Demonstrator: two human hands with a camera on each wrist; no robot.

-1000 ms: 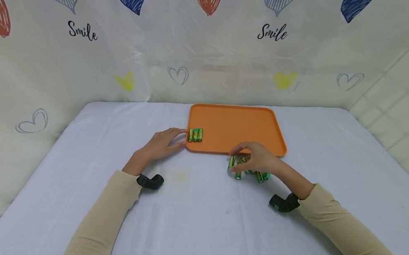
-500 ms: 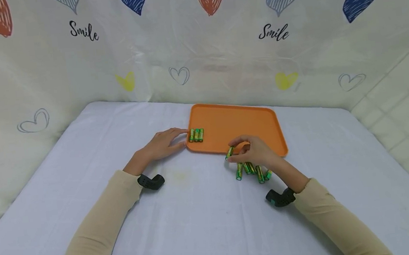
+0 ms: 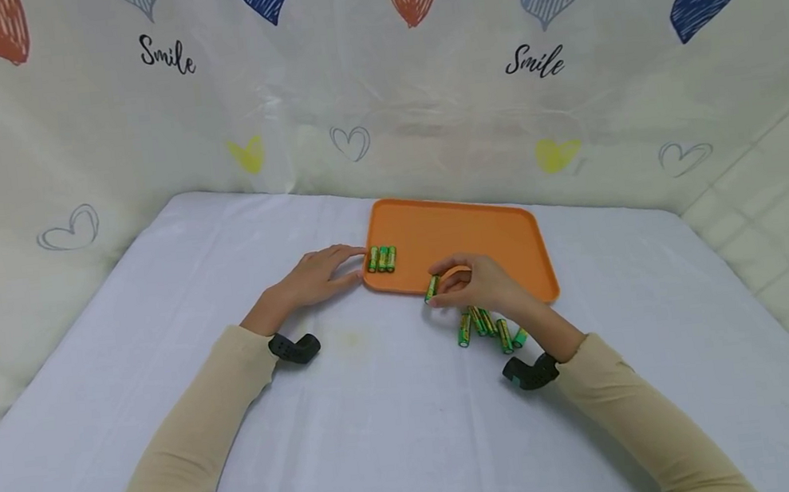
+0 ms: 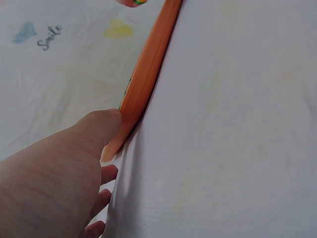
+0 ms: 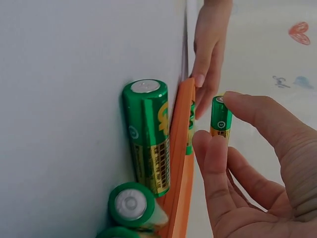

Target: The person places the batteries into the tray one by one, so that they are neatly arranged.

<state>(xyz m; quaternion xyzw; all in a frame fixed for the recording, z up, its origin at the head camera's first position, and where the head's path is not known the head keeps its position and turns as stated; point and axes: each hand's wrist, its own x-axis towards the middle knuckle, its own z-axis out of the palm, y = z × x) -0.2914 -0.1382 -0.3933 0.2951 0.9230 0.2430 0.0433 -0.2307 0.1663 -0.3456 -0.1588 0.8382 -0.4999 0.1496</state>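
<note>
Head view: right hand (image 3: 488,284) pinches a battery (image 3: 432,288) over the tray's (image 3: 480,233) near rim, long axis pointing away; tray row (image 3: 381,258) lies left-forward. Left hand (image 3: 314,277) rests flat at the tray's corner.

Head view looks down from above; both wrist views sit low, perhaps table-level, sharing the tray (image 3: 480,237) edge.

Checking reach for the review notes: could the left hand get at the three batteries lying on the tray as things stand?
Probably yes. The left hand rests at the orange tray's left edge, the three batteries lie just inside that rim, and nothing stands between them.
</note>
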